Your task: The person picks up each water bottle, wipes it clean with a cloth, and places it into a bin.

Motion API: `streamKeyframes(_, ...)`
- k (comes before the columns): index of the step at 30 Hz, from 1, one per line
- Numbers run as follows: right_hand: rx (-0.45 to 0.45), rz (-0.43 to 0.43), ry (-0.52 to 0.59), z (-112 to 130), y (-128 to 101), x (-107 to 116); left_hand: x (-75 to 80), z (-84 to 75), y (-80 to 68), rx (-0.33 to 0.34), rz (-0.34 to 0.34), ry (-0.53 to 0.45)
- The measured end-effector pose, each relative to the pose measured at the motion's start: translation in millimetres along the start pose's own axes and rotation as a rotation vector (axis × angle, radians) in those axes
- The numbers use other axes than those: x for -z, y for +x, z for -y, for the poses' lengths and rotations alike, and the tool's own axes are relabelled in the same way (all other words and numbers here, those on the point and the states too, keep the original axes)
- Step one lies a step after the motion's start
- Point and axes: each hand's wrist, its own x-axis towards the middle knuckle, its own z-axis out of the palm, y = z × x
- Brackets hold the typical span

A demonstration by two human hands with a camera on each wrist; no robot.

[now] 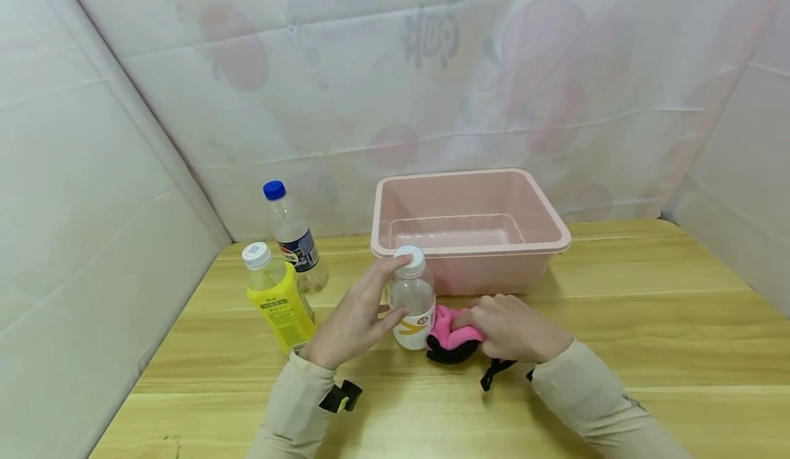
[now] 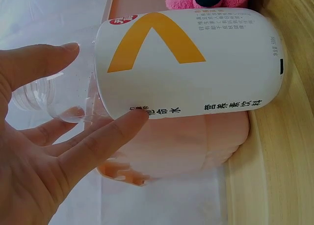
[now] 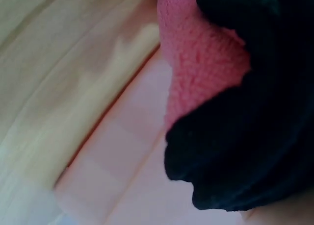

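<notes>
A clear bottle (image 1: 413,301) with a white cap and a white label stands upright just left of a pink and black plush item. My left hand (image 1: 358,315) is at its left side, fingers extended and spread. In the left wrist view, the thumb (image 2: 44,63) overlaps the bottle's shoulder and a fingertip lies at the label's edge. My right hand (image 1: 509,325) has its fingers curled into the plush item (image 1: 453,332), in front of the pink bin. The right wrist view shows its pink fuzzy cloth (image 3: 203,68) and black parts close up.
A pink rectangular bin (image 1: 469,270) stands behind both hands at the back of the wooden table (image 1: 648,322). To the left stand a yellow-labelled bottle (image 1: 280,308) with a white cap and a blue-capped bottle (image 1: 296,243). White printed sheets (image 1: 345,88) enclose the table's back and sides.
</notes>
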Motion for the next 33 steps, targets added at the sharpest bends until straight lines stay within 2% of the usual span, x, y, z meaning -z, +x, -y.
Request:
streamKeyframes(5,0.007,-0.090,-0.028,0,-2,8,0.6,0.1,-0.1,-0.002,0.000,0.002)
streamKeyframes(15,0.174,-0.495,0.005,-3,-6,24,0.8,0.3,-0.3,-0.010,0.000,0.015)
streamKeyframes(19,0.195,-0.601,0.034,-1,-7,30,0.3,0.3,-0.2,-0.005,0.003,0.012)
streamKeyframes(25,0.230,-0.688,0.156,5,-5,36,0.6,0.2,-0.2,-0.014,0.002,0.017)
streamKeyframes(31,0.243,-0.691,0.429,8,-4,37,0.3,1.4,0.2,-0.021,0.003,0.032)
streamKeyframes(33,0.246,-0.692,0.466,8,-4,37,0.0,1.6,0.3,-0.025,0.003,0.040)
